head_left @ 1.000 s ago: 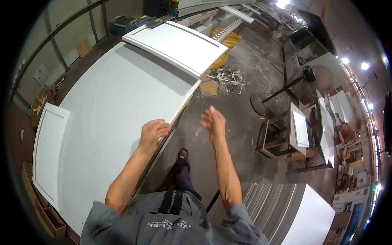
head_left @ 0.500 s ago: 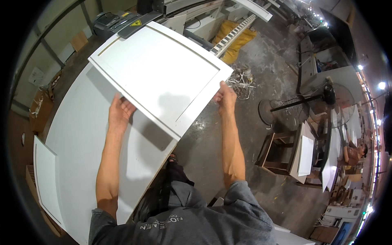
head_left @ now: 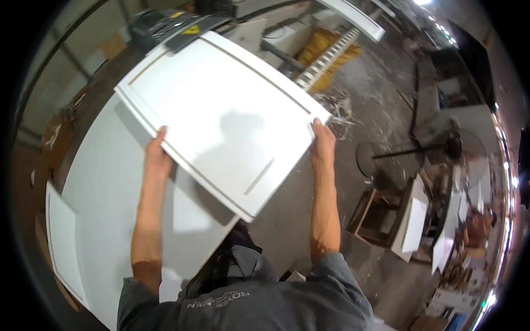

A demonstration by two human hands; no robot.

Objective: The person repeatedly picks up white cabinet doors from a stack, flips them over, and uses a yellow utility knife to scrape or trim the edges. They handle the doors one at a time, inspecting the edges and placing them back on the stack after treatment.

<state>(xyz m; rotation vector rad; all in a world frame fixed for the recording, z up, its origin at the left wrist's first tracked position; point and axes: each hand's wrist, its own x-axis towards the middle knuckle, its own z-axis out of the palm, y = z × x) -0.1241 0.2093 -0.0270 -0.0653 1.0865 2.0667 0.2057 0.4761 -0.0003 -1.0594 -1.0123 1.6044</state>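
Note:
Both my hands hold a white framed cabinet door panel [head_left: 221, 105], tilted and raised over the white table. My left hand [head_left: 158, 154] grips its near left edge, thumb on top and fingers hidden beneath. At the right edge, close to the far right corner, my right hand [head_left: 322, 144] is closed round the panel with the thumb on its face. A shadow falls across the panel's recessed middle. The panel's far left end reaches to the dark machine head [head_left: 193, 32] bearing a yellow warning sticker.
Below the panel spreads a white tabletop [head_left: 110, 220], with another white framed panel [head_left: 65, 243] at its left edge. A slatted conveyor rail [head_left: 331, 58] and yellow sack [head_left: 320, 47] lie beyond. To the right stand a fan [head_left: 452, 144] and a wooden stand [head_left: 381, 215]; a person [head_left: 479, 229] is farther off.
The panel has come nearer to me and slightly rightward in view. My right hand has shifted right with it, and my left thumb now lies over the panel's edge.

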